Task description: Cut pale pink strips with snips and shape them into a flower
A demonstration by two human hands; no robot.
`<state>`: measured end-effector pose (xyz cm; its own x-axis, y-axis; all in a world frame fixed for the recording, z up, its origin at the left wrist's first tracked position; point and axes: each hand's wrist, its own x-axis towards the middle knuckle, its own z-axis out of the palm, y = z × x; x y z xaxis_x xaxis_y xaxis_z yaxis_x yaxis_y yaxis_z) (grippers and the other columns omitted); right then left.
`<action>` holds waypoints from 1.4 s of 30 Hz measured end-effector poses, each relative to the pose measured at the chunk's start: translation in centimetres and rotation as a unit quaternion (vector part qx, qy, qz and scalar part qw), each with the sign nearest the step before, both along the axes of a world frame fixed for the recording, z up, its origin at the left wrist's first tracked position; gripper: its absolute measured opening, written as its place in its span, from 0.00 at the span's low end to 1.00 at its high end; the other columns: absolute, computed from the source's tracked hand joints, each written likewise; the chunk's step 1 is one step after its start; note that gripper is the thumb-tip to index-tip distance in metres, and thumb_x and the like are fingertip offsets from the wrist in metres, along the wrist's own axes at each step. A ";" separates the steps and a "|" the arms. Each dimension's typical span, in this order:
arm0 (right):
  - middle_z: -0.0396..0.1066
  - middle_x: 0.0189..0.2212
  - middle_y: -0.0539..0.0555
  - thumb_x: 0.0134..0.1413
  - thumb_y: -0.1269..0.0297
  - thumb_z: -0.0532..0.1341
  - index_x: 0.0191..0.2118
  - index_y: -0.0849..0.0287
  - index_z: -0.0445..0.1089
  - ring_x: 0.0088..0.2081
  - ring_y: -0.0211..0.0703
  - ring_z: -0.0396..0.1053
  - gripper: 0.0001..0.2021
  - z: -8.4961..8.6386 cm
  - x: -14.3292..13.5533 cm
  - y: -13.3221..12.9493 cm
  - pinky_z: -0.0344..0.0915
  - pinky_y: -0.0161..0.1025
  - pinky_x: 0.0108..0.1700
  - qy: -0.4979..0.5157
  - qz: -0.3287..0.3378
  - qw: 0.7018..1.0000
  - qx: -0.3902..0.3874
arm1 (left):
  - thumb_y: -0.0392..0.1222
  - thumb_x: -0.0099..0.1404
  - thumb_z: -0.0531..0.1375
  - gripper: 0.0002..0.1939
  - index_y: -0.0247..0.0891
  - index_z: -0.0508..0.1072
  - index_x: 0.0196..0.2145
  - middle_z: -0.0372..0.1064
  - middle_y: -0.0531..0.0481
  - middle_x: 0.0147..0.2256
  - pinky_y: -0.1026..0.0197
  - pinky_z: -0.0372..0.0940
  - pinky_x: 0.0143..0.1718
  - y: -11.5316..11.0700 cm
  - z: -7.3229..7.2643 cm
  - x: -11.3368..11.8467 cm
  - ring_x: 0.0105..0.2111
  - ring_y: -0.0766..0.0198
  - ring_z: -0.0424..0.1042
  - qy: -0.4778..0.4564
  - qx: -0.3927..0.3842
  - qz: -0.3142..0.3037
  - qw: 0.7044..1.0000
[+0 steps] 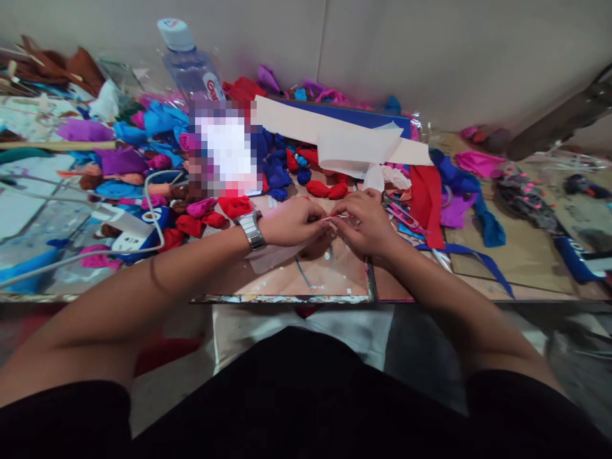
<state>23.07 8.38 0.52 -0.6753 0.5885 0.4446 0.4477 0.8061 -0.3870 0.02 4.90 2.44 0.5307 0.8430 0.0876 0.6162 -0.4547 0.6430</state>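
My left hand (294,222), with a metal watch (252,229) on its wrist, is closed in a pinch above the tabletop. My right hand (366,220) meets it from the right, fingertips bent together. A small, thin pinkish bit (332,218) shows between the fingertips, too small to name. Under my left hand lies a sheer whitish strip of cloth (275,258). Another whitish piece of cloth (374,178) rises just behind my right fingers. Near my right hand are pink-handled scissors (404,217) and a red cloth strip (427,204).
Bunched scraps in red, blue and purple (119,159) crowd the left. A water bottle (184,60) stands behind a blurred bright screen (229,153). A pale cable (86,255) crosses the left side. Cream strips (296,121) lie at the back; a dark metal arm (559,115) rises right.
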 end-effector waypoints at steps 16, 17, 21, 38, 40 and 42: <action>0.82 0.38 0.53 0.70 0.54 0.61 0.41 0.50 0.79 0.45 0.53 0.77 0.11 0.1 0.1 -0.1 0.60 0.57 0.57 0.058 0.033 0.998 0.017 | 0.41 0.76 0.55 0.14 0.36 0.77 0.35 0.82 0.43 0.32 0.60 0.74 0.34 -0.2 0.6 0.0 0.30 0.61 0.82 -0.257 -0.376 -0.015 0.890; 0.83 0.39 0.54 0.70 0.54 0.61 0.42 0.50 0.79 0.46 0.53 0.77 0.11 0.1 0.1 -0.1 0.60 0.57 0.57 0.058 0.032 0.998 0.016 | 0.41 0.77 0.54 0.15 0.36 0.77 0.35 0.82 0.42 0.32 0.59 0.74 0.33 -0.2 0.7 0.0 0.31 0.59 0.82 -0.266 -0.377 -0.013 0.887; 0.84 0.40 0.52 0.70 0.52 0.61 0.43 0.48 0.80 0.47 0.54 0.78 0.11 0.2 0.1 -0.1 0.58 0.58 0.60 0.050 0.022 0.998 0.016 | 0.40 0.76 0.54 0.15 0.37 0.77 0.33 0.82 0.43 0.31 0.57 0.76 0.35 -0.1 0.6 0.0 0.32 0.59 0.83 -0.268 -0.365 -0.005 0.891; 0.78 0.36 0.55 0.71 0.53 0.58 0.40 0.53 0.72 0.44 0.53 0.72 0.11 -0.1 -0.6 -0.4 0.56 0.55 0.56 0.051 -0.037 0.998 0.027 | 0.53 0.75 0.57 0.21 0.37 0.82 0.33 0.74 0.48 0.25 0.58 0.50 0.29 -1.1 0.7 0.7 0.25 0.63 0.68 0.049 0.147 0.078 0.985; 0.76 0.37 0.55 0.72 0.55 0.55 0.39 0.54 0.70 0.44 0.53 0.72 0.11 -0.2 -0.8 -0.6 0.56 0.55 0.55 0.039 -0.033 0.999 0.016 | 0.50 0.77 0.54 0.21 0.38 0.82 0.35 0.75 0.46 0.26 0.57 0.48 0.29 -1.3 0.5 1.0 0.26 0.61 0.69 0.100 0.177 0.073 0.976; 0.75 0.37 0.56 0.73 0.56 0.52 0.40 0.53 0.68 0.45 0.54 0.71 0.12 -0.2 -0.9 -0.7 0.56 0.55 0.54 0.018 -0.032 0.999 0.006 | 0.49 0.77 0.53 0.20 0.38 0.81 0.37 0.76 0.46 0.28 0.57 0.48 0.29 -1.4 0.3 1.1 0.27 0.59 0.70 0.124 0.189 0.068 0.972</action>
<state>22.16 7.68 0.31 -0.6197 0.6246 0.4752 0.4846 0.7808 -0.3945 1.12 3.48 2.71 0.4619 0.8390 0.2876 0.8017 -0.5337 0.2692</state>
